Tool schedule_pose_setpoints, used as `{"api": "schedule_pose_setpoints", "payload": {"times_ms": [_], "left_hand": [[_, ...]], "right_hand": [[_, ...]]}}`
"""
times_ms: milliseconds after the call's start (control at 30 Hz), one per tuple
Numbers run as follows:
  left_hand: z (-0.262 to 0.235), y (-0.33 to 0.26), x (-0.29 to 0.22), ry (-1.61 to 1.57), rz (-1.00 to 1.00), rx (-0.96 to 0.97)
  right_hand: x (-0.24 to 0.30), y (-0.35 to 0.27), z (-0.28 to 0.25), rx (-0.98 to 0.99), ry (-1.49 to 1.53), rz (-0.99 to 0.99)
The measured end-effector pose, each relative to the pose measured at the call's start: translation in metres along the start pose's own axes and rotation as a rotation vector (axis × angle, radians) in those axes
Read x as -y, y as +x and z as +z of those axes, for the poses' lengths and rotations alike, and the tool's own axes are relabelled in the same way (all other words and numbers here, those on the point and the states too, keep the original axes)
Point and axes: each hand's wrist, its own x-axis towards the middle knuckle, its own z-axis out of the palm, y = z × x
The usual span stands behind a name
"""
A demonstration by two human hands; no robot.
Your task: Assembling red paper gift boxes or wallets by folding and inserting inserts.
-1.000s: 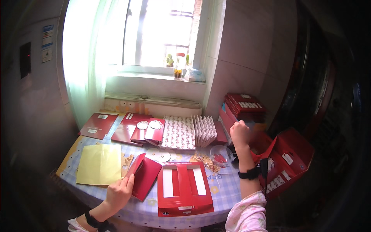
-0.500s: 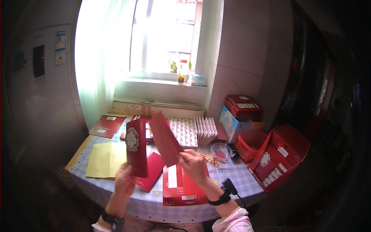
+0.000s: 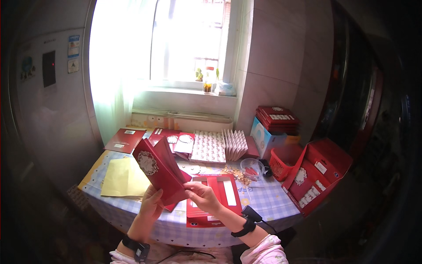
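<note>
My left hand (image 3: 151, 204) grips the lower end of a dark red cardboard folder (image 3: 163, 178), which stands tilted and bears a white round ornament on its front. A plain red card piece (image 3: 168, 156) shows behind it, its top edge apart from the folder. My right hand (image 3: 203, 197) pinches the lower right corner where the two pieces meet; the exact grip is partly hidden. Just right of them a flat red box (image 3: 212, 187) with a pale window lies on the tablecloth. Under my left hand, another red card is mostly covered.
Yellow paper (image 3: 123, 178) lies left, red sheets (image 3: 124, 141) behind it. Patterned white cards (image 3: 208, 146) and a pleated stack (image 3: 235, 144) stand at the back. A clear bowl (image 3: 252, 168), red basket (image 3: 281, 163), open red box (image 3: 325, 171) and stacked red folders (image 3: 278, 122) occupy the right.
My right hand has brought the plain red card piece left and down against the folder. The folder now leans further left. The box's upper part and the cards behind are more exposed.
</note>
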Motion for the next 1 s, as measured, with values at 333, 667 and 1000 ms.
{"api": "schedule_pose_setpoints", "payload": {"times_ms": [333,667,1000], "left_hand": [[-0.06,0.033,-0.044,0.987,-0.367,-0.054],[-0.089,0.056,-0.016,1.509,-0.363,0.078],[-0.067,0.056,-0.014,0.742,-0.39,0.186]], "right_hand": [[-0.007,0.011,-0.007,-0.119,0.588,0.695],[-0.047,0.021,0.031,-0.061,0.644,0.864],[-0.046,0.028,0.054,-0.282,0.631,0.825]]}}
